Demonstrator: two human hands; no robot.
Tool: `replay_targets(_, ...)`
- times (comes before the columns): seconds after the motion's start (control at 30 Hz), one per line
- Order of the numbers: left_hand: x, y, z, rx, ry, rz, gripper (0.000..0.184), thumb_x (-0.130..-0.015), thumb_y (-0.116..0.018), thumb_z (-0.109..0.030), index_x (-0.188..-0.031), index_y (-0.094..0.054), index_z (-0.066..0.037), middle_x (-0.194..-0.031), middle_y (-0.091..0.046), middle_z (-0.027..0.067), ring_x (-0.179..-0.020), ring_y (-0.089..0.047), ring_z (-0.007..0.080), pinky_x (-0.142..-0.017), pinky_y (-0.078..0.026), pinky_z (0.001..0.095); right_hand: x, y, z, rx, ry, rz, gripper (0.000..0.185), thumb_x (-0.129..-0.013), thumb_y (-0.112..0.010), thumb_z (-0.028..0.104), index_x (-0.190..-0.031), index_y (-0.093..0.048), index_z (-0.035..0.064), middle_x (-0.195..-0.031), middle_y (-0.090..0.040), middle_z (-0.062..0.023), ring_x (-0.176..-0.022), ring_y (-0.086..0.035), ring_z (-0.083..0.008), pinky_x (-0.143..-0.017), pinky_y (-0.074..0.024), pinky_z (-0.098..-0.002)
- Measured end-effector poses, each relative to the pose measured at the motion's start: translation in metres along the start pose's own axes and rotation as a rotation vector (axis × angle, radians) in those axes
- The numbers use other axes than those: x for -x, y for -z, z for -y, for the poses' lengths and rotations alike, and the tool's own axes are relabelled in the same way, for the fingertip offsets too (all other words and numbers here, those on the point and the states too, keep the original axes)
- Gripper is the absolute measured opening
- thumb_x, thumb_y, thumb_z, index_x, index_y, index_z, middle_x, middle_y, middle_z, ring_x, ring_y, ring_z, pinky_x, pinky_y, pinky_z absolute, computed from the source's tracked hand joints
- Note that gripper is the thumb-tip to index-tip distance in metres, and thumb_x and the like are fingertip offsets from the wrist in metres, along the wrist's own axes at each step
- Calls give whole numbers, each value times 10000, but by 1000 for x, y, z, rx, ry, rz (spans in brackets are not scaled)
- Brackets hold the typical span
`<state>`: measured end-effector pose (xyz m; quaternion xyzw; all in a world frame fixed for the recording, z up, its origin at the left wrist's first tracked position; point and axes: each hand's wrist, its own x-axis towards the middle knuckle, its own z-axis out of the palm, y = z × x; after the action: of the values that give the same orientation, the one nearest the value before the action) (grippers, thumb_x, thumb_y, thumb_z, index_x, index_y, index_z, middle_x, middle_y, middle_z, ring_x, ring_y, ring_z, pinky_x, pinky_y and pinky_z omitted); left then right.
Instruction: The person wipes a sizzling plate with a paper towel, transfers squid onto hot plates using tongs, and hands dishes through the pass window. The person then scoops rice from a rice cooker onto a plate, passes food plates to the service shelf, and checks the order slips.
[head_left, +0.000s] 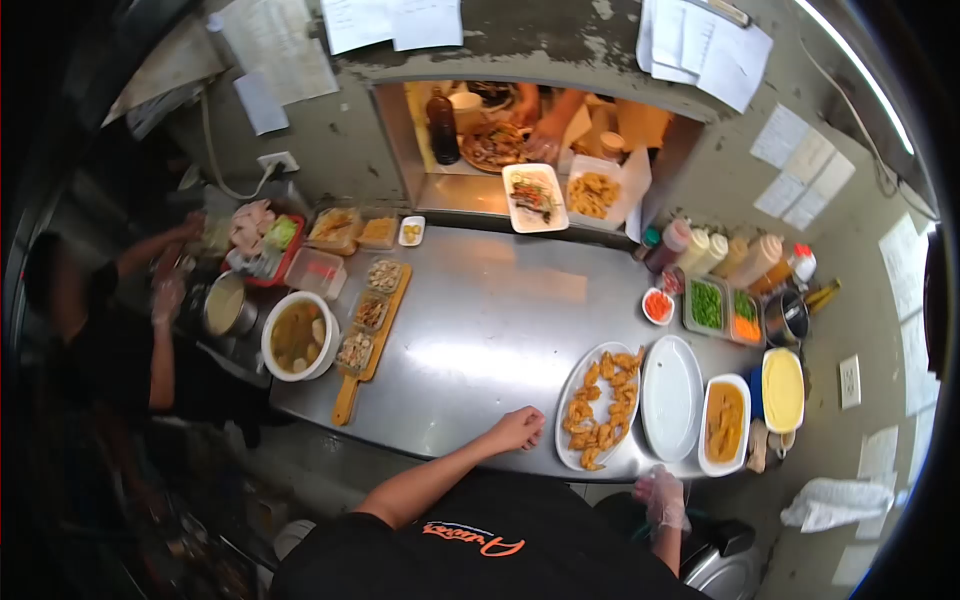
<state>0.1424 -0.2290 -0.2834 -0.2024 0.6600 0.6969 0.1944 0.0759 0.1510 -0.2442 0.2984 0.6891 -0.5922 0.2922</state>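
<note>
My left hand (pixel 517 429) is bare and loosely closed above the front edge of the steel counter (pixel 470 330), left of an oval plate of fried pieces (pixel 600 405); nothing shows in it. My right hand (pixel 661 496), in a clear plastic glove, is low beside the counter's front edge, below an empty oval plate (pixel 671 398); its fingers are too blurred to tell their pose. To the right of that plate stands a white dish of orange-brown sauce (pixel 723 423).
Sauce bottles (pixel 712 253) and green and orange toppings (pixel 706 303) stand back right. A wooden board (pixel 345 399) with small containers and a soup bowl (pixel 298 336) are left. A co-worker (pixel 110 330) stands far left; another person's hands (pixel 545 128) show through the pass window.
</note>
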Motion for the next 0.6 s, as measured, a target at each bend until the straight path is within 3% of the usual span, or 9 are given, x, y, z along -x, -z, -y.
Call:
replay_targets(0.03, -5, -10, -9, -20, 13, -27, 308, -1003, -553, -298, -1125, -584, -17, -887, -661, 78, -702, -652, 143, -565, -550, 296, -19, 9, -9, -285, 152, -9, 338, -1015, -494, 241, -1203, -469, -38, -954, -633, -223, -812, -673, -296, -636, -591, -400)
replay_targets(0.1, -18, -22, -18, -50, -47, -69, 299, -1002, -549, -287, -1045, -596, 5, -761, -658, 80, -582, -644, 147, -498, -534, 302, -25, -2, 3, -485, 212, -10, 303, -1010, -496, 185, -1177, -445, -63, -1051, -600, -245, -839, -674, -313, -665, -601, -421)
replay_targets(0.23, -32, -44, -10, -121, -71, -193, 259, -971, -596, -217, -935, -598, 39, -699, -662, 98, -522, -640, 144, -463, -520, 300, -80, 11, -15, -383, 294, 58, 264, -1009, -490, 139, -1133, -438, -88, -990, -611, -234, -825, -686, -334, -745, -609, -434)
replay_targets(0.33, -22, -41, -17, -217, -17, -200, 264, -964, -604, -217, -1023, -611, 40, -742, -685, 118, -549, -655, 158, -502, -527, 305, -55, -11, 3, -393, 307, 135, 314, -997, -531, 175, -1140, -464, -96, -964, -660, -232, -789, -703, -330, -669, -607, -410)
replay_targets(0.4, -20, -22, -24, -245, -3, -159, 289, -971, -585, -216, -1117, -605, 33, -799, -700, 140, -625, -687, 204, -576, -550, 338, -31, 28, -6, -130, 199, 295, 398, -989, -550, 242, -1170, -478, -105, -948, -675, -229, -732, -698, -330, -652, -604, -403)
replay_targets(0.47, -9, -11, -45, -643, -187, -362, 317, -984, -549, -209, -1193, -568, 27, -896, -695, 185, -776, -688, 290, -702, -547, 401, -14, 55, -22, -89, -59, 14, 407, -970, -558, 291, -1233, -515, -18, -938, -672, -206, -682, -676, -303, -623, -584, -421)
replay_targets(0.5, 2, -8, -61, -843, -274, -466, 334, -990, -531, -206, -1231, -549, 24, -945, -692, 207, -852, -688, 332, -766, -546, 433, -14, 75, -30, -263, -193, -187, 388, -981, -536, 299, -1264, -517, 33, -980, -654, -196, -720, -662, -284, -618, -573, -425)
replay_targets(0.53, 12, -3, -89, -743, -174, -407, 371, -991, -505, -194, -1320, -503, -23, -1107, -641, 215, -1051, -606, 384, -912, -490, 455, -12, 98, -42, -368, -65, -273, 397, -996, -512, 299, -1301, -505, 44, -1030, -641, -182, -783, -653, -274, -654, -571, -416)
replay_targets(0.6, 8, 7, -102, -715, -373, -390, 359, -988, -518, -195, -1316, -522, -50, -1135, -620, 191, -1019, -619, 344, -894, -497, 422, -14, 127, -53, -527, 160, -431, 386, -1013, -488, 324, -1294, -509, 60, -1063, -619, -144, -851, -628, -246, -709, -552, -379)
